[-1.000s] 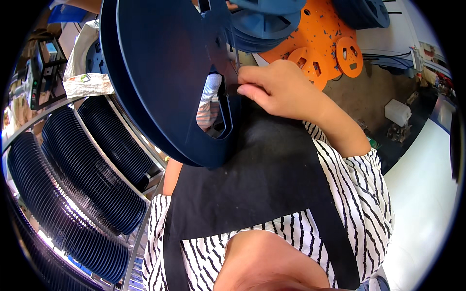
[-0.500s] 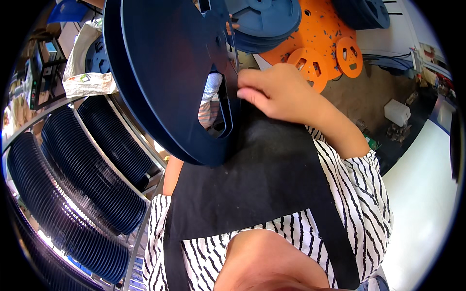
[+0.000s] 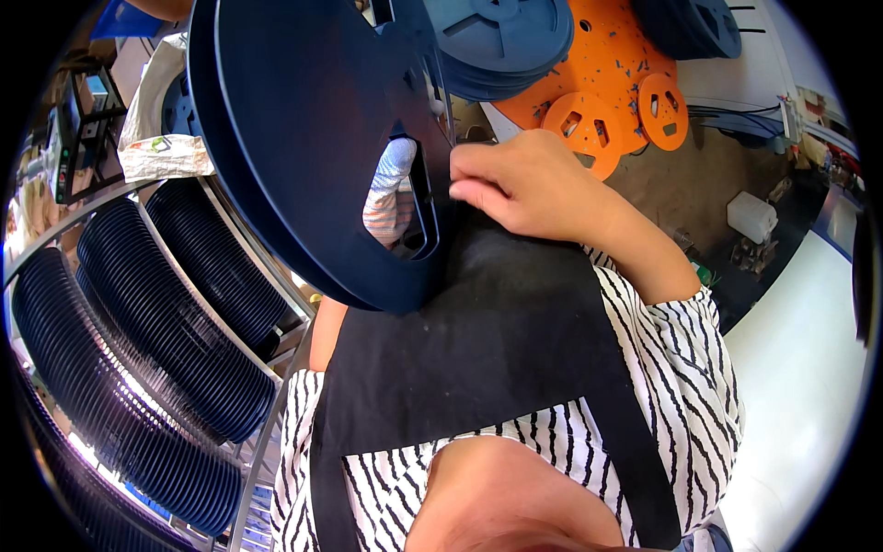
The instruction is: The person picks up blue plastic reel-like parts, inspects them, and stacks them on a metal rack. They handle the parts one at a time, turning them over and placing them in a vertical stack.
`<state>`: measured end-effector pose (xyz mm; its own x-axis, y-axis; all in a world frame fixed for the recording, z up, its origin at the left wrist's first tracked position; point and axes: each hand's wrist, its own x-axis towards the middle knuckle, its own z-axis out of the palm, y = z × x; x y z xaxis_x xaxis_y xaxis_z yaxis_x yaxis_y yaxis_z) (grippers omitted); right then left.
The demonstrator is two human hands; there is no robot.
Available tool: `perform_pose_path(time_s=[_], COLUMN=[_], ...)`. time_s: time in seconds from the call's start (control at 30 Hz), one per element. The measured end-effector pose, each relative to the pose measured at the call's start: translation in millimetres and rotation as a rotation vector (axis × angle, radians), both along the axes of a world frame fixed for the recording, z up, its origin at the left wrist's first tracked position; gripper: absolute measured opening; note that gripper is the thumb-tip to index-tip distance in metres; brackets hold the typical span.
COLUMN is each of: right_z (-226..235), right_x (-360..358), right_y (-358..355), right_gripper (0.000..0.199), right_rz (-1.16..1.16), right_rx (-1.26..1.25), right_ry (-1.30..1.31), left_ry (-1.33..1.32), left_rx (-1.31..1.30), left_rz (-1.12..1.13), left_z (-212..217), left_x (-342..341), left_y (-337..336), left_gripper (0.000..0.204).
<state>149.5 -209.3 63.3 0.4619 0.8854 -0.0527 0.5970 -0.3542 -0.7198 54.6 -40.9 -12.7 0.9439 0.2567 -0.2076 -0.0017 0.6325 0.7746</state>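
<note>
A large dark blue plastic reel (image 3: 303,147) stands tilted in front of my chest, its two flanges apart. My right hand (image 3: 529,184) is at the reel's right edge, thumb and forefinger pinched together; what lies between them is too small to make out. A thin pale line runs along the rim just above these fingers. My left forearm (image 3: 328,333) goes up behind the reel, which hides the left hand. Through a cut-out in the flange, light blue and striped cloth (image 3: 391,189) shows.
Dark reels packed in rows (image 3: 175,322) fill a metal rack at my left. Ahead lie a stack of blue reels (image 3: 501,41) and an orange surface (image 3: 598,55) with orange reel discs (image 3: 662,112) and dark scraps. A white sack (image 3: 166,158) stands far left. A white surface (image 3: 800,396) borders my right.
The reel has shifted slightly left, showing more cloth through its cut-out. My right hand has dropped slightly, still pinched. Fingers visible beside the reel's upper right edge have gone from that spot.
</note>
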Motion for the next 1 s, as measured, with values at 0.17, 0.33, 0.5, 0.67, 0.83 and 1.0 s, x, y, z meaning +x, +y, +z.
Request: perform_pose_path(time_s=[0.17, 0.33, 0.5, 0.67, 0.83, 1.0], right_z=[-4, -18, -17, -1, -6, -9], right_x=[8, 15, 30, 49, 63, 75], right_y=[9, 14, 10, 2, -6, 7], right_gripper=[0.009, 0.009, 0.016, 0.008, 0.008, 0.011], right_rz=[-0.120, -0.091, -0.172, -0.497, -0.424, -0.012], right_rx=[0.117, 0.329, 0.474, 0.536, 0.373, 0.309], right_ry=[-0.448, -0.902, -1.005, -0.555, -0.426, -0.896], left_ry=[0.024, 0.008, 0.012, -0.025, -0.129, -0.062], left_rx=[0.016, -0.201, -0.401, -0.744, -0.932, -0.807], left_rz=[0.049, 0.047, -0.049, -0.092, -0.182, -0.200], left_z=[1, 11, 17, 31, 39, 44], left_x=[3, 6, 11, 13, 6, 3], left_y=[-4, -6, -9, 2, 33, 39], left_gripper=[0.062, 0.054, 0.062, 0.078, 0.081, 0.078])
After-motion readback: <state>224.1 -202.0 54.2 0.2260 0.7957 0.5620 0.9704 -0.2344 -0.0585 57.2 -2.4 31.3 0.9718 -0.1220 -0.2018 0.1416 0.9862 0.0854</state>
